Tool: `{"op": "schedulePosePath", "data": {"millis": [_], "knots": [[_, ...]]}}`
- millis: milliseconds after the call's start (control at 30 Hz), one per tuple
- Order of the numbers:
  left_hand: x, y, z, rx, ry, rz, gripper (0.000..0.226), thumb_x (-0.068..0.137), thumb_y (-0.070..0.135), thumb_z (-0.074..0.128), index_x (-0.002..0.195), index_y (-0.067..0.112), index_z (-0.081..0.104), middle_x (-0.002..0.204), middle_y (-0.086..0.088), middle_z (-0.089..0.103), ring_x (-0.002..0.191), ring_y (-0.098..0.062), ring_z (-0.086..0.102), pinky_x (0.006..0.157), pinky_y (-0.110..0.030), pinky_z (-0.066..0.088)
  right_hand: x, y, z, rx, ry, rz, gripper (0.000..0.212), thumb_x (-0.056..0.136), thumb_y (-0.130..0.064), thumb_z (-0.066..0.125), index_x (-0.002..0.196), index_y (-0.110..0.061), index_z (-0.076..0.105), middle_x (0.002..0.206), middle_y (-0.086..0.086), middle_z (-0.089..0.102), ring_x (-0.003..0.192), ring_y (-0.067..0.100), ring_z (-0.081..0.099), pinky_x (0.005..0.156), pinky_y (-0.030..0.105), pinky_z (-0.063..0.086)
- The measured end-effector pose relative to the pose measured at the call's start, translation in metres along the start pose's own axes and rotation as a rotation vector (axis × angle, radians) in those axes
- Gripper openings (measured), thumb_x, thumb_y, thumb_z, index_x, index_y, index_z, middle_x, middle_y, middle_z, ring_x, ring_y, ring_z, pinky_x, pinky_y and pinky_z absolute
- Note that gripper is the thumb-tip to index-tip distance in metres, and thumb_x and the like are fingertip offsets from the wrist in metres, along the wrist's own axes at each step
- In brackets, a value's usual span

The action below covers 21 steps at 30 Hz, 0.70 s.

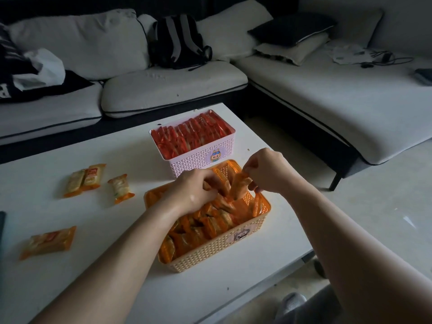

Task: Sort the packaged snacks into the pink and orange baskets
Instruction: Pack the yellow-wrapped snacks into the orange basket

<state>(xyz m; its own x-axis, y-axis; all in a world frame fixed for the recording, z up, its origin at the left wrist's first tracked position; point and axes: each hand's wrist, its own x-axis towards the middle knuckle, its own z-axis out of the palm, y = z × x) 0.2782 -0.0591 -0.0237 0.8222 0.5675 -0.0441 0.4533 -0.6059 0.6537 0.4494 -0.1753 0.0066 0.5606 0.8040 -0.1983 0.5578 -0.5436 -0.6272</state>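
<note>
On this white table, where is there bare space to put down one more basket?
The near strip of the table, below the orange basket and under the forearms, is bare. So is the far-left area beyond the three loose packets. Crowded: the right side, where the pink basket touches the orange one.

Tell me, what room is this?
Probably a living room in a home: a big sofa with cushions, a backpack on it, and a low white table in front.
</note>
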Motion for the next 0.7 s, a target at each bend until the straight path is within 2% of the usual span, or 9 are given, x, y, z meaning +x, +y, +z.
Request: {"op": "schedulePosePath", "data": {"millis": [67,200,300,367,400,500,567,633,700], "knots": [[0.0,0.004,0.002,-0.017,0.042,0.005,0.015,0.09,0.024,0.074,0.101,0.035,0.072,0.098,0.022,0.07,0.093,0.003,0.062,0.082,-0.02,0.05,0.0,-0.004,0.0,0.076,0.017,0.059,0.015,0.099,-0.008,0.059,0.1,-0.003,0.074,0.076,0.008,0.075,0.058,0.015,0.075,0.067,0.033,0.065],[0.004,0.013,0.009,-0.062,0.048,-0.017,0.037,0.09,0.034,0.074,0.125,0.03,0.062,0.107,0.012,0.073,0.1,-0.009,0.066,0.087,-0.03,0.054,-0.002,-0.009,0.0,0.228,-0.023,0.165,0.018,0.098,-0.006,0.061,0.087,0.002,0.074,0.071,0.011,0.076,0.059,0.02,0.075,0.067,0.033,0.064],[0.008,0.02,0.016,-0.062,0.086,-0.013,0.046,0.093,0.046,0.068,0.135,0.032,0.056,0.106,0.008,0.072,0.095,-0.012,0.066,0.081,-0.032,0.052,0.0,-0.008,0.001,0.273,-0.07,0.234,0.02,0.098,-0.004,0.059,0.089,0.004,0.074,0.074,0.013,0.077,0.065,0.024,0.077,0.073,0.039,0.065],[0.01,0.024,0.019,0.014,0.114,0.009,0.041,0.095,0.05,0.063,0.134,0.037,0.057,0.103,0.01,0.07,0.092,-0.012,0.064,0.079,-0.031,0.051,0.003,-0.005,0.005,0.241,-0.097,0.276,0.021,0.098,-0.006,0.057,0.092,0.004,0.074,0.077,0.015,0.077,0.068,0.026,0.077,0.075,0.041,0.065],[0.012,0.025,0.02,0.062,0.119,0.026,0.034,0.096,0.05,0.061,0.127,0.038,0.062,0.103,0.01,0.071,0.093,-0.013,0.065,0.079,-0.032,0.052,0.005,-0.003,0.009,0.178,-0.105,0.276,0.02,0.096,-0.007,0.057,0.092,0.003,0.073,0.077,0.015,0.077,0.068,0.027,0.077,0.073,0.041,0.065],[0.015,0.027,0.026,0.172,0.063,0.037,0.019,0.095,0.044,0.062,0.11,0.036,0.072,0.106,0.01,0.071,0.098,-0.014,0.067,0.079,-0.033,0.055,0.012,0.007,0.021,-0.149,-0.1,0.153,0.015,0.089,-0.013,0.064,0.091,-0.005,0.076,0.075,0.006,0.077,0.07,0.023,0.076,0.071,0.041,0.065],[0.015,0.026,0.031,0.255,0.056,0.048,0.015,0.094,0.041,0.066,0.106,0.035,0.073,0.106,0.008,0.064,0.099,-0.014,0.063,0.079,-0.031,0.054,0.012,0.01,0.016,-0.255,-0.076,0.059,0.015,0.091,-0.019,0.065,0.093,-0.011,0.077,0.075,0.0,0.077,0.071,0.016,0.075,0.074,0.038,0.065],[0.014,0.024,0.034,0.318,0.105,0.058,0.011,0.094,0.038,0.069,0.103,0.034,0.074,0.103,0.008,0.056,0.103,-0.014,0.058,0.076,-0.026,0.047,0.006,0.011,0.003,-0.288,-0.116,-0.054,0.013,0.095,-0.023,0.065,0.1,-0.019,0.076,0.087,-0.005,0.076,0.076,0.011,0.073,0.077,0.032,0.064],[0.015,0.02,0.036,0.369,0.146,0.067,0.01,0.094,0.036,0.07,0.101,0.034,0.075,0.106,0.005,0.054,0.107,-0.016,0.053,0.077,-0.028,0.046,-0.003,0.011,-0.007,-0.38,-0.263,-0.15,0.019,0.095,-0.026,0.067,0.113,-0.029,0.075,0.104,-0.008,0.072,0.088,0.012,0.069,0.084,0.029,0.061]]}}
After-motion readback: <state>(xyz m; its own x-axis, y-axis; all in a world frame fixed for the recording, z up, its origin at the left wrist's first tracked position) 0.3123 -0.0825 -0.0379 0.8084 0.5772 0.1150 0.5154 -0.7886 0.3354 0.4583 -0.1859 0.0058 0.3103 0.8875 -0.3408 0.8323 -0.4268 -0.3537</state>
